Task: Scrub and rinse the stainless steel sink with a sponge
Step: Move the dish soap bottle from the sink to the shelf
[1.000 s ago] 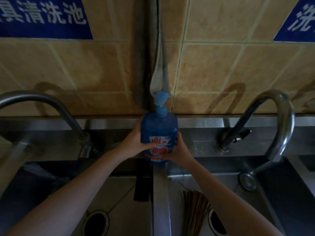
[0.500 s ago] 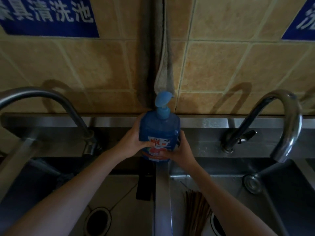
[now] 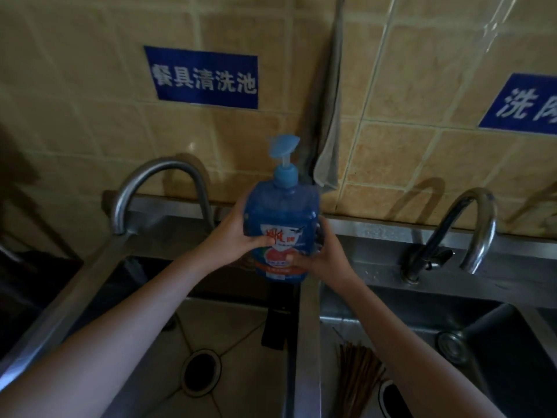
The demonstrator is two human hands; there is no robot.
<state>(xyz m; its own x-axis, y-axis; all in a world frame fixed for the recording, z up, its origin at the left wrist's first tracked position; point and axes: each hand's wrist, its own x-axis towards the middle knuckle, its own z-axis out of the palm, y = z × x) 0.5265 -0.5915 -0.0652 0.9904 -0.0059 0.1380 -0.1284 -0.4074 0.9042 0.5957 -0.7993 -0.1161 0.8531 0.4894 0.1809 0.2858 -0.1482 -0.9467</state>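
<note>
A blue pump bottle of dish soap (image 3: pixel 281 212) with a red and white label is held upright between both hands, above the divider (image 3: pixel 307 342) of a stainless steel double sink. My left hand (image 3: pixel 238 236) grips its left side, thumb across the label. My right hand (image 3: pixel 319 254) grips the lower right side. The left basin (image 3: pixel 144 342) has a round drain (image 3: pixel 201 369). The right basin (image 3: pixel 416 321) lies below my right forearm. No sponge shows.
A curved faucet (image 3: pixel 156 182) stands behind the left basin and another faucet (image 3: pixel 464 227) behind the right. A bundle of chopsticks (image 3: pixel 358 378) lies in the right basin. A dark strip (image 3: pixel 275 324) hangs by the divider. A grey cloth (image 3: pixel 327 164) hangs on the tiled wall with blue signs (image 3: pixel 205 78).
The view has tilted up and shifted, showing more wall and signs. Both hands keep their hold on the bottle, which now sits higher off the sink's back ledge.
</note>
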